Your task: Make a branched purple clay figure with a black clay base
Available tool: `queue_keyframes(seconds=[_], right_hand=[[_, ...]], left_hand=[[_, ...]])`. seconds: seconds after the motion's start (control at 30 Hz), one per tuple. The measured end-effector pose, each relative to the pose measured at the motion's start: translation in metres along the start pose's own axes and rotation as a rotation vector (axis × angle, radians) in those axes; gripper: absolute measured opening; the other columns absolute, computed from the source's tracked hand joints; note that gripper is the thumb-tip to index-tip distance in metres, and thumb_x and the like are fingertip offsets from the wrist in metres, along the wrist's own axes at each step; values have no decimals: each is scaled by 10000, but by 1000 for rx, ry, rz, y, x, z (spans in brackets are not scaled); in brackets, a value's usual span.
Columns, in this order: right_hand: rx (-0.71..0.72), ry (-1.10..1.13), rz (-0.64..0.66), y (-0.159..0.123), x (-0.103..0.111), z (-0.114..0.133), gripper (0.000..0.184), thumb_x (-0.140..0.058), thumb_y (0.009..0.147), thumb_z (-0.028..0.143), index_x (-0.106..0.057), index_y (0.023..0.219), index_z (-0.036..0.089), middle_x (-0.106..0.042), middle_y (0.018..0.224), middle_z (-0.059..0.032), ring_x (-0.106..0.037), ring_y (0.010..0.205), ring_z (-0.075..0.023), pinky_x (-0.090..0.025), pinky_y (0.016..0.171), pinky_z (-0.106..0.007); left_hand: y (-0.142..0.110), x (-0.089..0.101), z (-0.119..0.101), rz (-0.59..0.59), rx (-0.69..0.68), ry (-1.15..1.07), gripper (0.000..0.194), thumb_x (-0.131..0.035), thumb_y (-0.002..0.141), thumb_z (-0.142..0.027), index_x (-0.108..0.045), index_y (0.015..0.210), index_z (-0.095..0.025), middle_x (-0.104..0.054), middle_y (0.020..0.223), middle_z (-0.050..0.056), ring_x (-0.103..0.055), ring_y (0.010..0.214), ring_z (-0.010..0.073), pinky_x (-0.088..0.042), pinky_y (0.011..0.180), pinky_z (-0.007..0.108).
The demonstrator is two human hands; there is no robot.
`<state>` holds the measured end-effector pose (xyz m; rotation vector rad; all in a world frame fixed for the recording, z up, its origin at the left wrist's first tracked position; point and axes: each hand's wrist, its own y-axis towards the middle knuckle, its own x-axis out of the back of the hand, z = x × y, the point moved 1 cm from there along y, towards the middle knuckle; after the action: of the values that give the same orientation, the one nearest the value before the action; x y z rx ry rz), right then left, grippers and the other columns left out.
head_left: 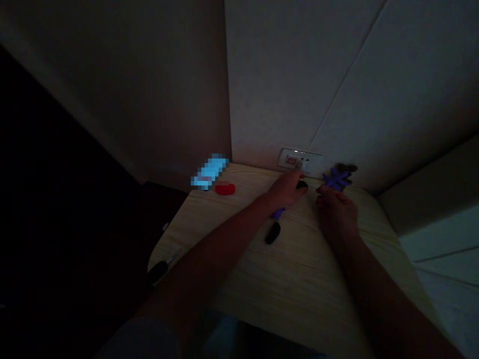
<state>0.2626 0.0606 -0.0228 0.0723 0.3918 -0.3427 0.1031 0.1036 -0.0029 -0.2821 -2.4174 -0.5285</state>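
In the dim light, my left hand (286, 190) reaches to the back of the wooden table, just below the wall socket. Its fingers curl around a small black piece (302, 185) whose kind I cannot make out. My right hand (339, 212) is closed in a pinch beside it; whatever sits between the fingertips is too dark to name. Right behind that hand lies a purple object with several arms (337, 178). Under my left wrist is a small purple piece (277, 213), with a black rounded piece (273, 233) in front of it.
A wall socket (300, 159) with a red switch and something plugged in sits above the table's back edge. At the back left are a blurred bright screen (210, 172) and a red ring-like object (225, 189). A black-handled screwdriver (159, 271) lies by the left edge of the table (299, 284).
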Motion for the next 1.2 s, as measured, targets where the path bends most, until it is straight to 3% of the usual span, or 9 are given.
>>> queue_keyframes(seconds=[0.2,0.3,0.43,0.7,0.8,1.0,1.07,1.2], right_hand=[[11,2,2,0,-3,-1,323,-994,535,336,-767,685,160,-715,729,-10,-533,562,-66,-402,489,-210],[3,-24,5,0,-4,-2,332,-999,521,361,-773,673,171,-711,721,-11,-527,565,-71,-392,488,-209],[22,-64,11,0,-2,-2,317,-983,550,384,-779,690,185,-697,707,-9,-520,563,-83,-384,496,-227],[58,-139,47,-1,-1,-7,353,-947,608,454,-736,733,200,-681,688,0,-500,563,-118,-373,538,-284],[63,-160,58,-1,-2,-8,353,-940,622,470,-730,728,207,-648,639,11,-486,555,-125,-361,541,-291],[56,-124,54,-3,-3,-8,329,-954,610,449,-754,699,204,-642,623,11,-485,566,-116,-357,542,-276],[49,-120,65,-3,-3,-8,331,-959,607,451,-758,700,205,-645,623,11,-490,564,-114,-360,539,-272],[54,-129,63,-3,-4,-7,323,-956,596,438,-747,685,209,-658,635,5,-484,553,-119,-360,535,-283]], left_hand=[[-12,28,-8,-80,-70,-220,185,-692,936,-206,-734,1104,-140,-752,1129,123,-698,1020,223,-550,929,366],[-24,34,-5,-147,-30,-344,163,-690,937,-239,-720,1078,-163,-764,1043,82,-709,947,194,-553,882,333],[-23,32,-3,-195,15,-510,196,-706,897,-206,-710,1088,-158,-754,913,51,-707,808,167,-557,777,303],[-30,31,-4,-177,20,-762,353,-884,676,-123,-752,1003,-148,-789,997,78,-759,904,190,-604,870,336],[-39,37,-3,-166,49,-774,500,-940,617,-162,-771,1088,-174,-791,1002,63,-762,903,195,-619,855,346],[-46,36,-2,-253,155,-783,454,-998,538,-245,-805,940,-161,-808,905,57,-768,859,205,-633,818,348],[-47,34,-2,-270,164,-807,443,-998,549,-264,-807,935,-157,-806,884,55,-766,829,196,-633,810,341],[-47,36,3,-316,157,-956,444,-923,701,-424,-769,1016,-152,-792,872,57,-763,740,183,-645,779,358]])
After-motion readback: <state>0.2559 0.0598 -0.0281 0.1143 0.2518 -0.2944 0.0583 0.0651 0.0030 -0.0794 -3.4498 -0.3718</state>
